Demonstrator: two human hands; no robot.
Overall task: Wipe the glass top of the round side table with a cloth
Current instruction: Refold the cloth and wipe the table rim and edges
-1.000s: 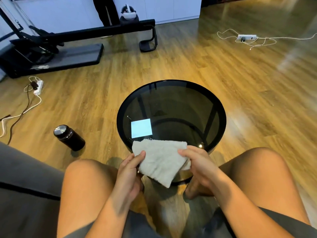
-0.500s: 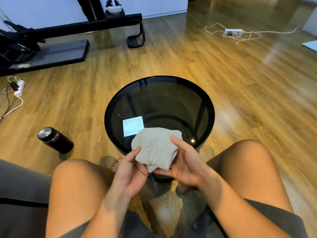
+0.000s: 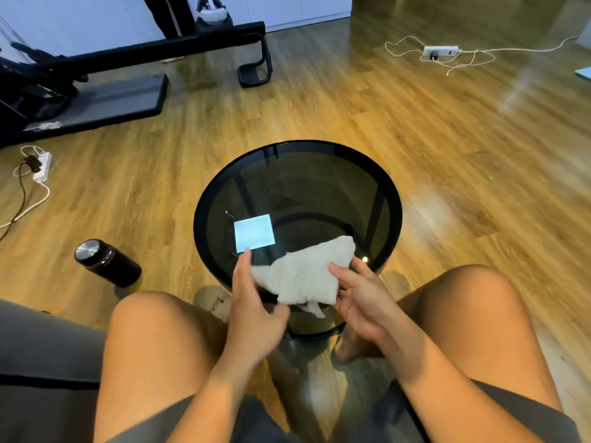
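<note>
The round side table (image 3: 319,174) has a dark glass top in a black rim and stands on the wooden floor between my knees. A white folded cloth (image 3: 307,273) is held over the table's near edge. My left hand (image 3: 252,302) grips its left corner between thumb and fingers. My right hand (image 3: 361,298) holds its right side, thumb on top. A bright square reflection (image 3: 254,233) shows on the glass just left of the cloth.
A black metal-lidded flask (image 3: 107,262) lies on the floor left of the table. Black exercise equipment (image 3: 96,78) fills the far left. Power strips with cables lie at left (image 3: 41,166) and far right (image 3: 441,51). A grey sofa seat (image 3: 41,362) is under me.
The cloth has been spread wider and shifted to the right over the near rim; both hands have changed their hold on it. The camera view has shifted slightly.
</note>
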